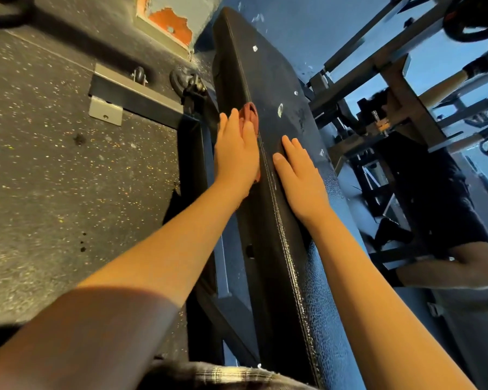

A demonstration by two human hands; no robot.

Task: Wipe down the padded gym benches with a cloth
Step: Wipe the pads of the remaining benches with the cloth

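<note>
Speckled floor flanks black bench (white-flecked); left hand flat on reddish cloth, right hand flat.

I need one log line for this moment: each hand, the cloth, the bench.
left hand: flat, presses cloth on bench left side | right hand: flat on bench top | bench: white flecks ahead

Long black padded bench, stitched seam along its edge, white flecks on top. Reddish cloth bunched at the seam edge, mostly hidden under a flat hand.
</note>
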